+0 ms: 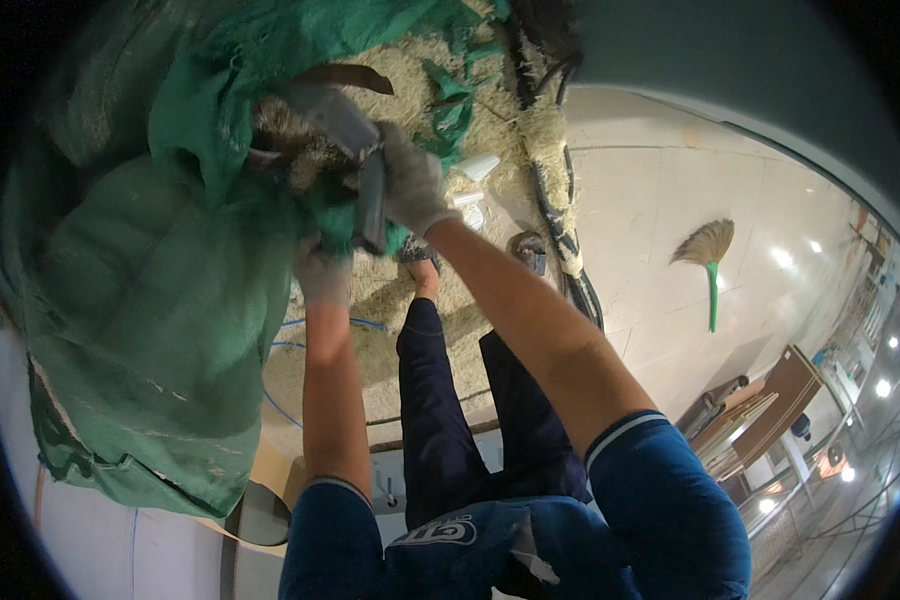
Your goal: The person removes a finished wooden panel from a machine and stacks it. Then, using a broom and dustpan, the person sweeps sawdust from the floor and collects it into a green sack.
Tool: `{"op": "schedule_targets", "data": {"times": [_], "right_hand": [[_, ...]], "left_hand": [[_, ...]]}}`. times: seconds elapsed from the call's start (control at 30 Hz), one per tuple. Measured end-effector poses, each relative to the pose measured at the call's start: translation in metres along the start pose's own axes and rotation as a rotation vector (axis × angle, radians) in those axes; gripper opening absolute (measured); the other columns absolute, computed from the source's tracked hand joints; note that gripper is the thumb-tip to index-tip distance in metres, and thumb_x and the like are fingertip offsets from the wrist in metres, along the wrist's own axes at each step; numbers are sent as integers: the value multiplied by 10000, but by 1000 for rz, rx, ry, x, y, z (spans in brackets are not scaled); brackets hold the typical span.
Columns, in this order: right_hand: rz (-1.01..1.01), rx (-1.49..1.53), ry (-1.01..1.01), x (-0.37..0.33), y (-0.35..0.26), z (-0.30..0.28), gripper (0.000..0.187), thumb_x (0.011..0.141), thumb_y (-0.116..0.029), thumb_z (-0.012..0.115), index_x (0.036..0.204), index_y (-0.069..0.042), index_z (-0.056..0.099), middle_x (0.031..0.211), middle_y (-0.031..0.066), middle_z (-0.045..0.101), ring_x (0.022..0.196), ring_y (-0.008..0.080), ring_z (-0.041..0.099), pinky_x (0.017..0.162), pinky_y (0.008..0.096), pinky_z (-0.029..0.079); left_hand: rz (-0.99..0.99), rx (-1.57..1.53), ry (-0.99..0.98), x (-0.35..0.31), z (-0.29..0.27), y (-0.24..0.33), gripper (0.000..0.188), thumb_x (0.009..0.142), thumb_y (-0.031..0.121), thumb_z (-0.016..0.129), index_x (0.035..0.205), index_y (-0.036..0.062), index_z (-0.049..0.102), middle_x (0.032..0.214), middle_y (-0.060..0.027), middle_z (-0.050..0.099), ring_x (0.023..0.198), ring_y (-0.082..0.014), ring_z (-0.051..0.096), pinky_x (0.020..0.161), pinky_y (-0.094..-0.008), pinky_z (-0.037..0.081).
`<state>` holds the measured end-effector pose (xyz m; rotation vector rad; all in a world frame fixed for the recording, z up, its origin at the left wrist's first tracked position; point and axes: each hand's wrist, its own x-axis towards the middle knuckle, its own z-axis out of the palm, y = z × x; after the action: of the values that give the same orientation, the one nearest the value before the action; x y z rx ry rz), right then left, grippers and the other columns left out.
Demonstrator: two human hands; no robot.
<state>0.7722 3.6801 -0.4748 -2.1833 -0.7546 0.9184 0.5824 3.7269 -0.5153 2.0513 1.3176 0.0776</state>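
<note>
My right hand [413, 180], in a whitish work glove, is closed round a grey tool with a thick handle [370, 205]. The tool's broad grey head points up and left over an opening among the green woven sacks; motion blur hides its exact kind. My left hand [323, 276], also gloved, is smeared by motion beside the edge of a large, bulging green sack [160, 290]. Green fabric touches its fingertips, but whether they grip it is unclear. Pale, fluffy shavings [410, 90] lie under and around the sacks, with a brown curved piece [345, 77] on top.
Black cables [560, 225], dusted with shavings, run along the right of the pile. White scraps [478, 167] lie near my right wrist. A broom with a green handle [713, 290] rests on the pale floor. Boards [770, 405] lean together at right. Thin blue cord [282, 408] trails beside my left forearm.
</note>
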Motion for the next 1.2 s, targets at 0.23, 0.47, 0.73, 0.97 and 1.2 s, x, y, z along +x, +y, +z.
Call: {"op": "schedule_targets", "data": {"times": [0.23, 0.47, 0.73, 0.97, 1.2], "right_hand": [[-66, -30, -159, -63, -18, -1, 373, 866, -225, 605, 1183, -96, 454, 979, 198, 660, 917, 386, 651, 769, 469, 518], [39, 47, 172, -97, 19, -40, 493, 851, -235, 644, 1286, -83, 469, 1047, 187, 654, 850, 365, 665, 689, 425, 533], [510, 532, 367, -107, 146, -73, 330, 861, -153, 695, 1143, -19, 587, 1044, 118, 639, 940, 230, 614, 789, 339, 505], [799, 1347, 618, -153, 296, -82, 285, 889, -212, 680, 1090, -11, 661, 978, 64, 675, 858, 176, 642, 817, 315, 513], [834, 481, -104, -139, 325, -28, 696, 808, -427, 769, 1270, 24, 511, 1064, 95, 656, 889, 181, 615, 720, 322, 527]], "left_hand": [[-27, -109, -274, -142, -49, 14, 193, 863, 207, 653, 908, 19, 653, 931, -66, 680, 820, -192, 628, 780, -357, 508], [-984, -1382, 34, -141, -48, 5, 198, 897, 107, 610, 1092, 72, 605, 998, -58, 634, 906, -182, 613, 832, -341, 480], [-232, -356, 267, -52, -46, 102, 457, 875, 196, 696, 1218, -47, 517, 1150, -148, 562, 1018, -260, 561, 899, -368, 445], [599, 509, 47, 61, -1, 115, 591, 831, 443, 701, 1284, 108, 523, 1208, -200, 530, 1138, -360, 503, 932, -476, 430], [566, 1230, 136, 167, 17, 121, 660, 803, 493, 701, 1384, 275, 475, 1372, -153, 482, 1258, -390, 449, 988, -551, 376]]}}
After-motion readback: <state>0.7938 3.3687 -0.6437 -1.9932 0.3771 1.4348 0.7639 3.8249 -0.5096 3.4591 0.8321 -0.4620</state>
